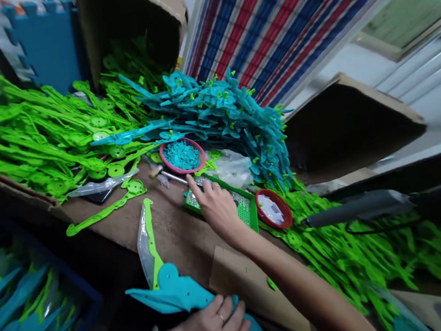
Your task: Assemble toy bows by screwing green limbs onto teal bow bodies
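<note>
My left hand [210, 328] grips the teal handle of a toy sword [165, 288] whose green blade, partly in a clear sleeve, lies along the brown table [172, 232]. My right hand [217, 205] reaches into a green tray [248, 212] of small screws. Its fingers are bent down onto the tray; the index finger points forward. Whether it holds a screw I cannot make out.
A pink bowl [182, 156] of teal bits and a red bowl [274, 208] of white bits flank the tray. Piles of green sword parts [38, 136] and teal parts [223, 108] fill the back. Cardboard boxes [341, 122] stand at right. A blue bin [27, 304] sits low left.
</note>
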{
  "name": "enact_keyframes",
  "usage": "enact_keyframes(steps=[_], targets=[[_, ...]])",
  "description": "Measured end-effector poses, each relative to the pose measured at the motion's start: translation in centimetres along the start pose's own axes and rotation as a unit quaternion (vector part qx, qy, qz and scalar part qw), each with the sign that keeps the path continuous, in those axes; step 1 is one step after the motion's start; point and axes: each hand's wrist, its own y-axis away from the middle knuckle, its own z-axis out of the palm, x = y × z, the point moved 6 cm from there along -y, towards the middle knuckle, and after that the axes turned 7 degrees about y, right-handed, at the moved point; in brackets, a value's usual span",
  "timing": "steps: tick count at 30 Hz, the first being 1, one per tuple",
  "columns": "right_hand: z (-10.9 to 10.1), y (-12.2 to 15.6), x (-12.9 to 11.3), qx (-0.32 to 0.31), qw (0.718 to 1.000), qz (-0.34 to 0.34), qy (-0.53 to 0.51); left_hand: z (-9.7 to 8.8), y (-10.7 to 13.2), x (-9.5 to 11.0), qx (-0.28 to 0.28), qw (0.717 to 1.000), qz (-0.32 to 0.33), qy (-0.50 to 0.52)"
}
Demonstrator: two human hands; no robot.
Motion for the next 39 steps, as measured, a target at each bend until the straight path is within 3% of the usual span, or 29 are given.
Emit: enact_keyframes(steps=[2,4,8,10,12,14,17,21,24,29,32,37,39], targets=[[0.0,0.5,0.1,-0.011,0.989,0.002,-0.15,-0.1,-0.2,-0.6,-0.009,1.0,-0.008,0.013],[0.2,1.5,-0.3,-0.024,0.954,-0.023,-0.299,0.1,-0.6,-1.7,-0.047,0.998,-0.016,0.041],[1.9,3.7,-2.0,-0.088,0.907,-0.05,-0.409,0.5,-1.3,-3.5,-0.103,0.989,-0.027,0.098],[2.2,3.9,-2.4,-0.062,0.897,-0.041,-0.435,0.5,-1.4,-3.9,-0.097,0.989,-0.038,0.102],[2.1,3.5,-2.0,0.015,0.887,-0.01,-0.461,0.6,-1.3,-3.8,-0.091,0.99,-0.047,0.096],[2.6,3.0,-1.9,0.035,0.886,0.0,-0.462,0.5,-1.2,-3.6,-0.076,0.992,-0.052,0.089],[3.8,2.6,-2.3,-0.029,0.896,-0.033,-0.441,0.2,-1.1,-3.5,-0.035,0.994,-0.068,0.081],[3.1,3.4,-1.6,0.038,0.886,-0.018,-0.462,0.1,-1.2,-3.5,-0.034,0.993,-0.064,0.091],[3.0,4.7,-2.4,-0.005,0.886,-0.057,-0.46,0.3,-1.2,-3.7,-0.038,0.992,-0.063,0.101],[2.3,9.2,-1.9,-0.009,0.9,-0.063,-0.432,1.8,-0.7,-4.0,-0.058,0.988,-0.072,0.126],[2.1,12.8,-1.7,-0.065,0.919,-0.1,-0.376,2.4,-0.4,-3.9,-0.073,0.986,-0.07,0.133],[0.8,17.0,-0.5,-0.01,0.915,-0.072,-0.397,2.4,-0.4,-4.0,-0.086,0.983,-0.09,0.132],[0.9,17.9,-0.8,-0.03,0.915,-0.07,-0.397,2.4,-0.5,-4.1,-0.085,0.984,-0.091,0.123]])
